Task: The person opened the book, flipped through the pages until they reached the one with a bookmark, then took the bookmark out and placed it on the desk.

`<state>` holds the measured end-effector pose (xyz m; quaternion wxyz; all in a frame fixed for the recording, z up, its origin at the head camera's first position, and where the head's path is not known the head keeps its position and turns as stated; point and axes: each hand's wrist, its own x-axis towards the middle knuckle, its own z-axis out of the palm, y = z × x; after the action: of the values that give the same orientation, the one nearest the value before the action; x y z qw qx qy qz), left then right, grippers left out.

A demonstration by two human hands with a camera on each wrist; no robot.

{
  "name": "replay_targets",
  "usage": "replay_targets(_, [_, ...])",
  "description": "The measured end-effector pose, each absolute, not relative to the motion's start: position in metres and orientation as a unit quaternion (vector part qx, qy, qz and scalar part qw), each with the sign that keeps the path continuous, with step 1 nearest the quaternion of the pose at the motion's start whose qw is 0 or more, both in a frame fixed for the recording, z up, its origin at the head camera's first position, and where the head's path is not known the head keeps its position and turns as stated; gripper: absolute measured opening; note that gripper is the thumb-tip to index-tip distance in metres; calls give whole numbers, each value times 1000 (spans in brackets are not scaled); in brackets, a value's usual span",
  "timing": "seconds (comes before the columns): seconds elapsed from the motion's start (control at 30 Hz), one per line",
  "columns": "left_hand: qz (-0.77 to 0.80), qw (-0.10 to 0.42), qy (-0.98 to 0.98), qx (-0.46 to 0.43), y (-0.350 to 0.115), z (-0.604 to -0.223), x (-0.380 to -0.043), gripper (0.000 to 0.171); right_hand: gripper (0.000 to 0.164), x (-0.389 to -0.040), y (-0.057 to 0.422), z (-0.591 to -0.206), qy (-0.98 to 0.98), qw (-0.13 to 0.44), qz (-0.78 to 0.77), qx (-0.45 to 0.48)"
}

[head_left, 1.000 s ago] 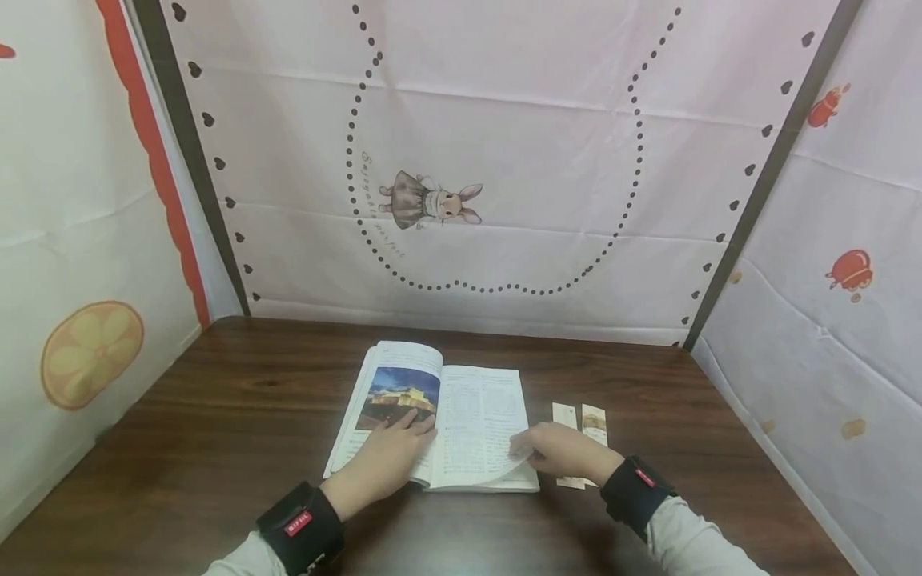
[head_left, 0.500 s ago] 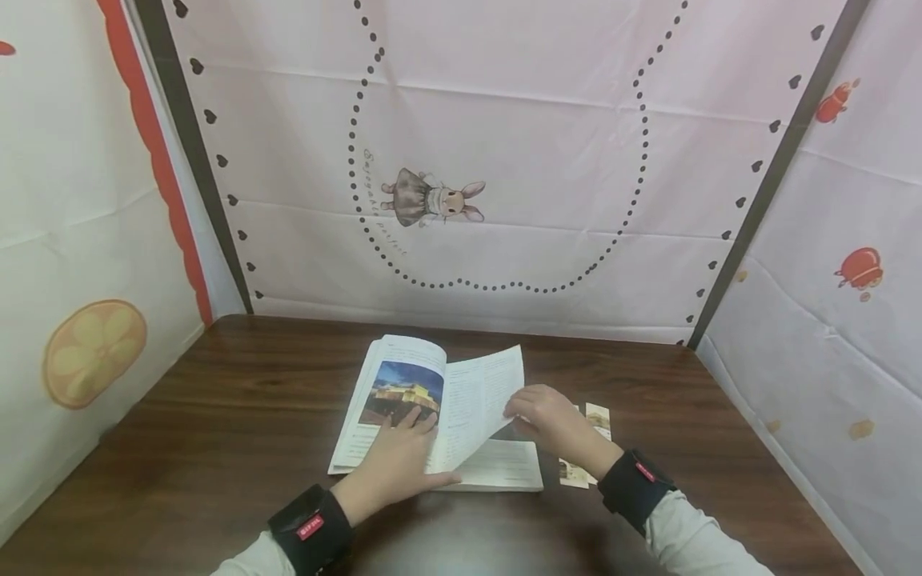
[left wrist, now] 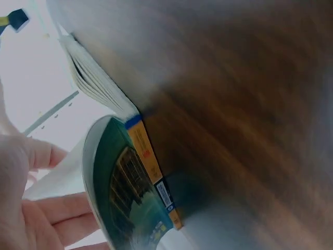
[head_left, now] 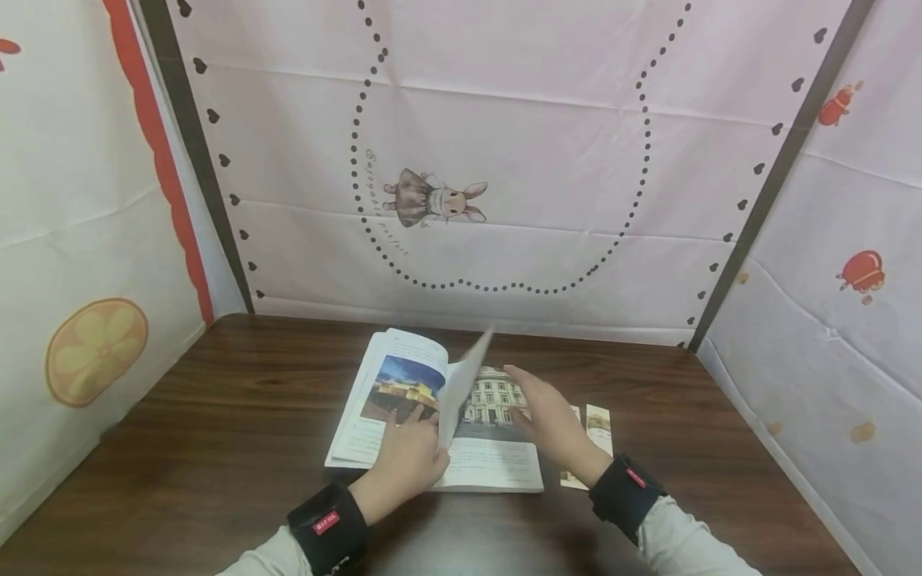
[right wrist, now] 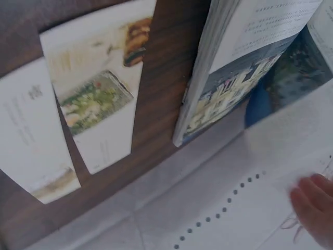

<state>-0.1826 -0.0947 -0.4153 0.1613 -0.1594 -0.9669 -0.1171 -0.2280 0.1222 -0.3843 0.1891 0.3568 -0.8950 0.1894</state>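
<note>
A thick open book lies on the table, a night photo of a lit building on its left page and a pale facade photo on its right. One loose page stands nearly upright between them, blurred at its top. My left hand rests on the left page, thumb close to the foot of the upright page. In the left wrist view the book's orange spine and green cover show. Over the right page, my right hand has its fingers extended and apart, with nothing between them.
Two narrow printed cards lie side by side right of the book, partly behind the right hand; the right wrist view shows one with a food picture. A brown wooden table carries everything. Printed cloth walls enclose three sides.
The right hand lifted the page from the right side and swung it leftward until upright; its fingers are now off it. The facade photo beneath came into view. The left hand stays on the left page.
</note>
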Motion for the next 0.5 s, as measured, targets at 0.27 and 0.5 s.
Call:
replay_targets(0.27, [-286,185,-938,-60,-121,-406,-184,33,48,-224,137,-399,-929,-34,128,346])
replay_targets(0.5, [-208,249,-940,-104,-137,-410,-187,81,63,-221,139,-406,-921,-67,90,372])
